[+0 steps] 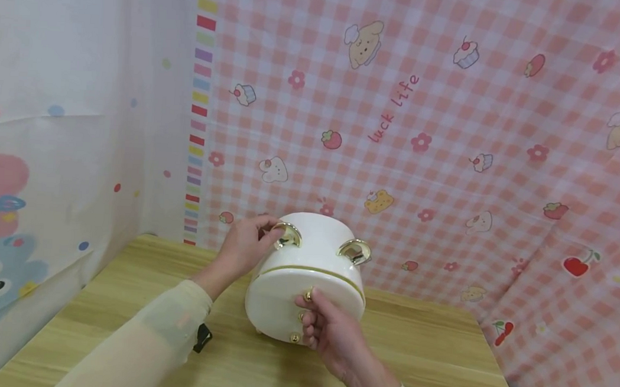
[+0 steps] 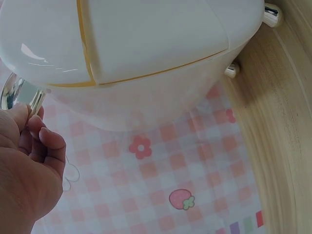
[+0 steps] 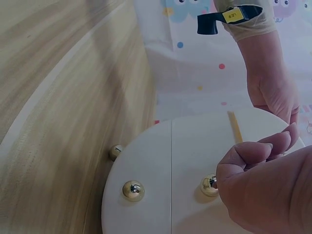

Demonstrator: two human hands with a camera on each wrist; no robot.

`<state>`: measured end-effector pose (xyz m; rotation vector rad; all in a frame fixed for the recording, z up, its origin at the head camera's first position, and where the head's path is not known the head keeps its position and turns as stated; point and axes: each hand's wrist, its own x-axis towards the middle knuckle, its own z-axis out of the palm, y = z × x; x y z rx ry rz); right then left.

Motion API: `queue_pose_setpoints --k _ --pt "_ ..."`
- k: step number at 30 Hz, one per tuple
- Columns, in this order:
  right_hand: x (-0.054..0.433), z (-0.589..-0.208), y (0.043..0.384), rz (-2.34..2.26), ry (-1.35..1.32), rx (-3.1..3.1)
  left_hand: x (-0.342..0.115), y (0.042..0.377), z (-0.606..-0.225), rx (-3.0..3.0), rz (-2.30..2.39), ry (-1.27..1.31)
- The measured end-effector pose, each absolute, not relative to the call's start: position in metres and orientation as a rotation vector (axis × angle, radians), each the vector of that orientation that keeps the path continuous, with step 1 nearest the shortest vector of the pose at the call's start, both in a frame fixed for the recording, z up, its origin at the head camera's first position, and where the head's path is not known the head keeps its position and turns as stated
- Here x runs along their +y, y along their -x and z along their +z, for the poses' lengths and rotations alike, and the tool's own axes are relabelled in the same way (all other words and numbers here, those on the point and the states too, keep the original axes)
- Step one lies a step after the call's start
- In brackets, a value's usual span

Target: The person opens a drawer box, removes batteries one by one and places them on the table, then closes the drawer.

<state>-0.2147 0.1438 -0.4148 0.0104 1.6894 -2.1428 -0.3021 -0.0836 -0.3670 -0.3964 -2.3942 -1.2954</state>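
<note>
A glossy white rounded storage box (image 1: 282, 301) with gold trim stands on the table, with two gold ear-shaped loops on its upper part. My left hand (image 1: 245, 243) pinches the left gold loop (image 2: 10, 92) between thumb and fingers. At the front, my right hand (image 1: 335, 337) has its thumb and curled index finger on the uppermost gold knob (image 1: 308, 294). Lower down, a bottom knob (image 3: 133, 190) and a middle knob (image 3: 209, 185) show in the right wrist view, while my hand hides the top one there. The right loop (image 1: 355, 251) is untouched.
The wood-grain table (image 1: 412, 348) extends to both sides of the box. Behind it hangs a pink checked cloth (image 1: 314, 117), and a white patterned cloth (image 1: 77, 161) hangs at the left. A black strap (image 3: 229, 17) is on my left sleeve.
</note>
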Motion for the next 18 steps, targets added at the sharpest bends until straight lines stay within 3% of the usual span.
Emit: queue_pose_setpoints --k 18 --pt "0.1441 -0.4145 0.2056 -2.141 -0.018 1.677 -0.0849 0.3059 -0.3695 -2.403 -1.315 0.401"
